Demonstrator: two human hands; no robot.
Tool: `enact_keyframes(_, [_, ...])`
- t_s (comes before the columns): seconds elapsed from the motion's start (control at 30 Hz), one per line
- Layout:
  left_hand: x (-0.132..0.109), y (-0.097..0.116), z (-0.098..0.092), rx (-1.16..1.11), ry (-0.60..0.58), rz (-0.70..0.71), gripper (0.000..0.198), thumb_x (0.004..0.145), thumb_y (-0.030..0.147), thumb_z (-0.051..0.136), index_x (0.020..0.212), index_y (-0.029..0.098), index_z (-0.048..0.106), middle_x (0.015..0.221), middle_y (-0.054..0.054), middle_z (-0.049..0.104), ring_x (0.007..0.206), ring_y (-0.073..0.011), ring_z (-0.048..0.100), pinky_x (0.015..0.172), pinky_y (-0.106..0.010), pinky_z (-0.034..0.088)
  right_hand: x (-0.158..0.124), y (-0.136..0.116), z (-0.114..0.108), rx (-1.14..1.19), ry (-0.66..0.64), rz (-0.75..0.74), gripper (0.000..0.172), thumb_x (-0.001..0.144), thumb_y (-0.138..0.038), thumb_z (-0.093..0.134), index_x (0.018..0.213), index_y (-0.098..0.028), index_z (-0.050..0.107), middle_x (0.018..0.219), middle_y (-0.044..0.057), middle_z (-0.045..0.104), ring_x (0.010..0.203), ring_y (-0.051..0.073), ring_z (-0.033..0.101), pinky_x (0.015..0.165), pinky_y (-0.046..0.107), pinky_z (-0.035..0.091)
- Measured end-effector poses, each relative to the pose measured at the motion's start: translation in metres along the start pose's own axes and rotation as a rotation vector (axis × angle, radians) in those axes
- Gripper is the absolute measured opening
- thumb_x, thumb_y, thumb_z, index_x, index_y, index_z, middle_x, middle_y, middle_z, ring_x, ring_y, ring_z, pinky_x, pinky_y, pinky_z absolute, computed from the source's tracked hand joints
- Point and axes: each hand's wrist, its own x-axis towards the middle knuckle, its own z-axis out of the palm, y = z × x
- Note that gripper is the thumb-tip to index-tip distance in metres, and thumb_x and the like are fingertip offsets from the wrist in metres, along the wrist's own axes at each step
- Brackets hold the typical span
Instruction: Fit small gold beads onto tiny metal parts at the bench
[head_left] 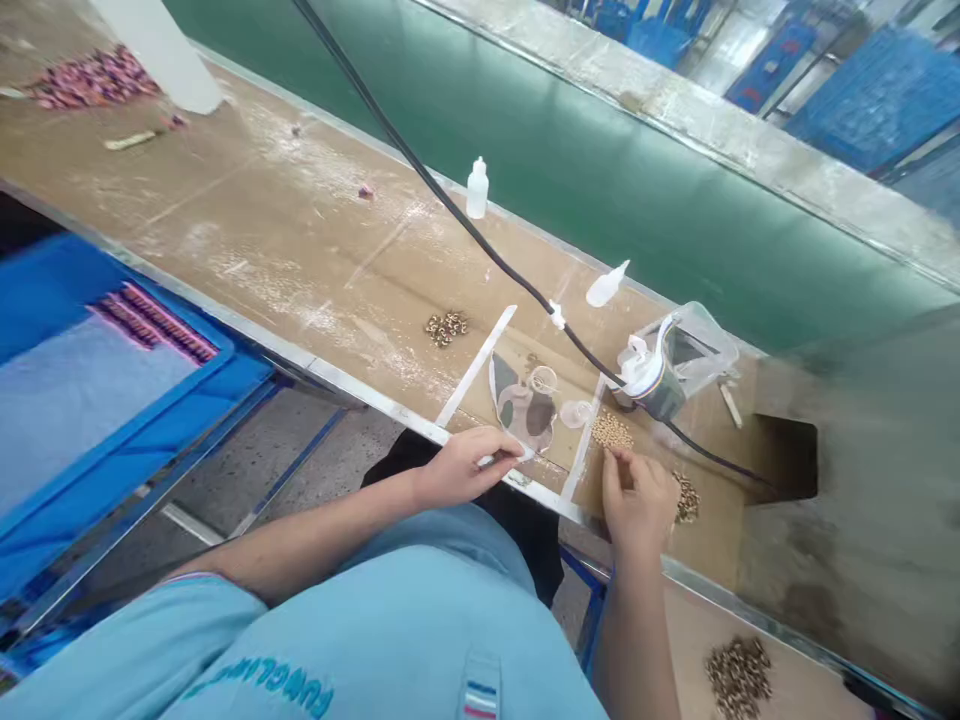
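My left hand (466,462) rests at the near edge of the workbench (300,250), fingers closed in a pinch on a thin light strip by a clear plastic jig (525,405). My right hand (637,492) is curled beside a small pile of tiny brass-coloured parts (611,430), fingertips pinched just below it; what they hold is too small to see. Another heap of the same parts (686,497) lies right of that hand. A white bar (476,365) frames the jig on the left.
A black cable (420,165) crosses the bench to a small device (652,385) in a clear tray (697,345). Two white dropper bottles (477,188) (606,285) lie near a green conveyor belt (600,150). More parts piles (446,326) (739,672). A blue crate (112,400) sits left.
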Motion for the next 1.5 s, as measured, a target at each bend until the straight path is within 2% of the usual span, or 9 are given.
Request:
enact_keyframes(0.33, [0.002,0.004,0.0,0.007,-0.001,-0.017,0.009,0.085,0.016,0.055,0.089,0.013,0.062,0.078,-0.007,0.069,0.071,-0.0118,0.063,0.067,-0.021,0.051,0.006,0.004,-0.003,0.019,-0.085,-0.051,0.025,0.09,-0.029,0.05,0.077,-0.018,0.068,0.071,0.005,0.065,0.07,0.017,0.056,0.07,0.031,0.032])
enact_keyframes(0.57, [0.003,0.006,-0.002,-0.07,-0.016,-0.136,0.012,0.084,0.019,0.055,0.087,0.012,0.065,0.079,-0.007,0.07,0.072,-0.0125,0.064,0.069,-0.021,0.051,0.006,0.005,-0.003,0.032,-0.136,-0.018,0.031,0.091,-0.033,0.046,0.075,-0.017,0.066,0.07,0.005,0.064,0.066,0.017,0.055,0.067,0.031,0.035])
enact_keyframes(0.63, [0.004,0.009,-0.001,-0.142,-0.004,-0.217,0.014,0.083,0.021,0.056,0.086,0.012,0.066,0.081,-0.008,0.07,0.074,-0.0135,0.065,0.07,-0.022,0.051,0.006,-0.002,-0.008,0.137,-0.132,0.059,0.03,0.089,-0.036,0.047,0.076,-0.017,0.066,0.069,0.004,0.063,0.063,0.016,0.054,0.065,0.03,0.037])
enact_keyframes(0.73, [0.008,0.015,0.003,-0.341,0.011,-0.416,0.016,0.079,0.025,0.06,0.084,0.011,0.068,0.08,-0.008,0.071,0.072,-0.0139,0.065,0.068,-0.023,0.052,0.004,-0.022,-0.015,0.393,-0.119,0.182,0.021,0.086,-0.035,0.054,0.078,-0.019,0.065,0.07,0.002,0.062,0.062,0.014,0.053,0.062,0.027,0.04])
enact_keyframes(0.9, [0.02,0.019,0.015,-0.772,0.013,-0.734,0.026,0.071,0.033,0.07,0.084,0.01,0.069,0.068,-0.004,0.068,0.063,-0.0121,0.063,0.063,-0.023,0.052,-0.002,-0.055,-0.013,0.745,-0.123,0.255,0.01,0.084,-0.027,0.059,0.079,-0.019,0.064,0.074,0.001,0.061,0.068,0.013,0.055,0.063,0.025,0.043])
enact_keyframes(1.0, [0.023,0.018,0.018,-0.841,0.018,-0.771,0.028,0.066,0.033,0.075,0.083,0.01,0.07,0.067,-0.003,0.068,0.06,-0.0105,0.061,0.063,-0.023,0.052,-0.007,-0.062,-0.004,0.828,-0.157,0.303,0.011,0.084,-0.028,0.059,0.08,-0.018,0.063,0.075,0.001,0.061,0.069,0.013,0.055,0.063,0.025,0.043])
enact_keyframes(1.13, [0.02,0.017,0.018,-0.793,0.061,-0.718,0.025,0.067,0.03,0.074,0.082,0.01,0.071,0.071,-0.003,0.068,0.063,-0.0098,0.06,0.066,-0.023,0.051,-0.012,-0.064,0.004,0.874,-0.227,0.366,0.014,0.084,-0.031,0.06,0.082,-0.018,0.064,0.077,0.002,0.061,0.068,0.013,0.055,0.062,0.026,0.044])
enact_keyframes(1.23, [0.018,0.016,0.019,-0.785,0.055,-0.718,0.023,0.068,0.029,0.073,0.081,0.01,0.07,0.07,-0.003,0.068,0.062,-0.0095,0.06,0.066,-0.022,0.05,-0.011,-0.067,0.004,0.846,-0.219,0.327,0.012,0.085,-0.029,0.059,0.081,-0.018,0.063,0.076,0.001,0.061,0.066,0.012,0.054,0.059,0.024,0.043])
enact_keyframes(1.5, [0.023,0.011,0.017,-0.853,-0.009,-0.79,0.026,0.066,0.031,0.075,0.078,0.01,0.068,0.064,-0.001,0.067,0.061,-0.0105,0.062,0.065,-0.023,0.051,0.0,-0.074,-0.001,0.616,-0.057,0.077,0.008,0.085,-0.022,0.058,0.081,-0.019,0.064,0.072,0.0,0.062,0.061,0.01,0.054,0.058,0.022,0.043])
